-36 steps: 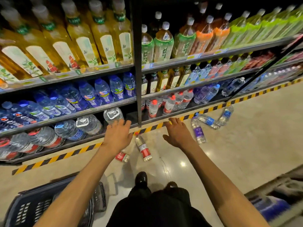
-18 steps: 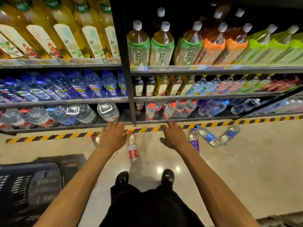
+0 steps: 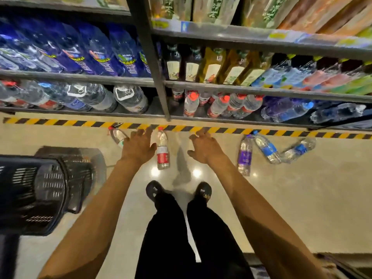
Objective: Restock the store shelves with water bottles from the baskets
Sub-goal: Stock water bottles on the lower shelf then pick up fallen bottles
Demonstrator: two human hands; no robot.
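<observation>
Before the bottom shelf (image 3: 221, 118) at twelve o'clock, left hand (image 3: 138, 147) and right hand (image 3: 203, 148) hover empty, fingers spread, flanking a red-label water bottle (image 3: 162, 153) lying on the floor (image 3: 302, 188), seemingly poised to shelve it; blue-label bottles (image 3: 266, 147) lie at two o'clock; basket (image 3: 40, 190) at nine.

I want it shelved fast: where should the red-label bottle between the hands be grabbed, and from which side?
Probably round its middle, at the label, from above, wrapping across its length. The red-label bottle lies flat on the floor, cap toward the shelf, both long sides free; the left hand is nearest.
</observation>
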